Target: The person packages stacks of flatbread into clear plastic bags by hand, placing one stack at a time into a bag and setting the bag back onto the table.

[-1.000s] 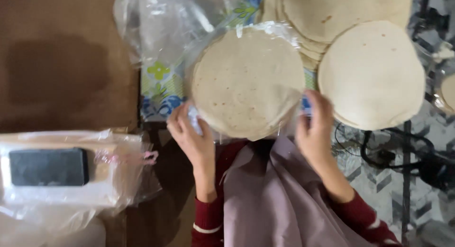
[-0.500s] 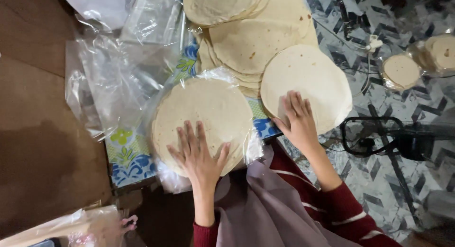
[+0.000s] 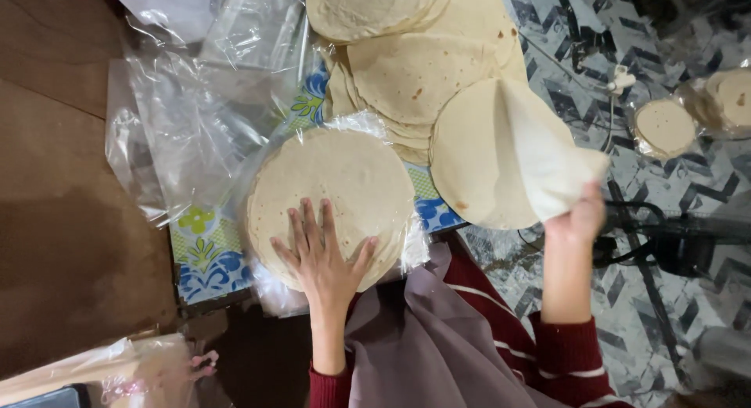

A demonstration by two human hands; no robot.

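My left hand [image 3: 322, 255] lies flat, fingers spread, on a round stack of pale tortillas [image 3: 332, 189] that sits partly inside a clear plastic bag [image 3: 266, 287]. My right hand [image 3: 577, 215] pinches the edge of a single tortilla [image 3: 501, 154] and lifts it, so its right side curls upward off the pile. Behind it, more loose tortillas [image 3: 415, 71] overlap in a spread pile on a patterned blue, green and white cloth [image 3: 205, 255].
Crumpled clear plastic bags [image 3: 195, 118] lie to the left on the brown surface [image 3: 55, 220]. At right, two small bagged tortilla stacks [image 3: 665, 126] rest on a grey patterned floor, with a black stand and cables [image 3: 665, 244]. A bagged dark object [image 3: 94, 373] sits lower left.
My right hand, which lay flat on the right tortilla, has gripped its edge and raised it. My left hand stays pressed on the bagged stack.
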